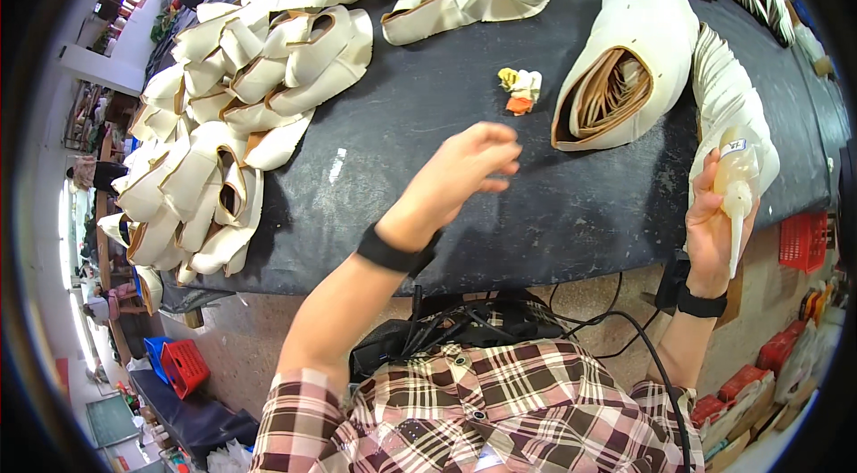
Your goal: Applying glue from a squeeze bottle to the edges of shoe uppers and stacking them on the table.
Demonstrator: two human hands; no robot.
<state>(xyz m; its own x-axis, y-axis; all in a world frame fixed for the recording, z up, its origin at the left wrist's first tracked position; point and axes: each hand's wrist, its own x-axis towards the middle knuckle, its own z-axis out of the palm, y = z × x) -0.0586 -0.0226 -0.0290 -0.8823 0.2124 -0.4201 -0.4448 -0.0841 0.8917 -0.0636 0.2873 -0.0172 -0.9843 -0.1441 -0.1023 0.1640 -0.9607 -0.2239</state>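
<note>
Squeeze bottle (737,196) in right hand (714,232)

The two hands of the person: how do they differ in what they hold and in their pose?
The right hand grips a pale squeeze bottle, nozzle pointing down, at the table's near edge; the left hand holds nothing that I can see. The left hand hovers over the bare dark tabletop with fingers loosely curled, while the right hand's fingers wrap around the bottle. Both hands wear a black wristband.
</note>
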